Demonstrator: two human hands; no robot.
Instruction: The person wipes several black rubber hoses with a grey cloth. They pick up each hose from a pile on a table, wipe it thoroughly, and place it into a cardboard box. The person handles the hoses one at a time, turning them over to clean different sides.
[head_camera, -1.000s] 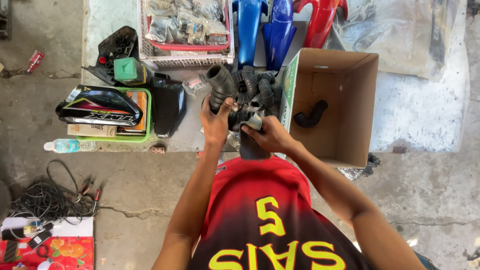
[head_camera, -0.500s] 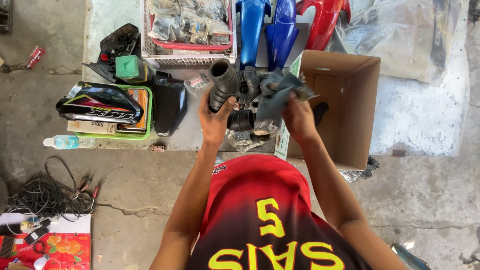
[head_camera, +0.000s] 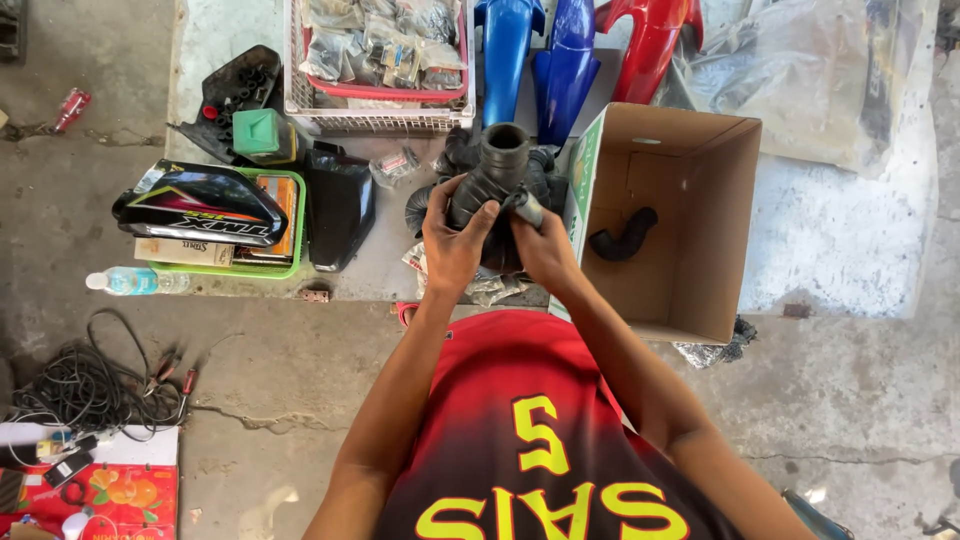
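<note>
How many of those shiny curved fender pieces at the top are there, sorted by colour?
Blue fender pieces: 2, the left one and the one beside it
Red fender piece: 1
Total: 3, all lying just beyond the open cardboard box.

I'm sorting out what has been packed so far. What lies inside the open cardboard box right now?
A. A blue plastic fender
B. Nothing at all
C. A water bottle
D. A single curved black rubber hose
D: one curved black hose lies on the bottom of the cardboard box, while the left hand and right hand hold another black rubber hose beside it.
</note>
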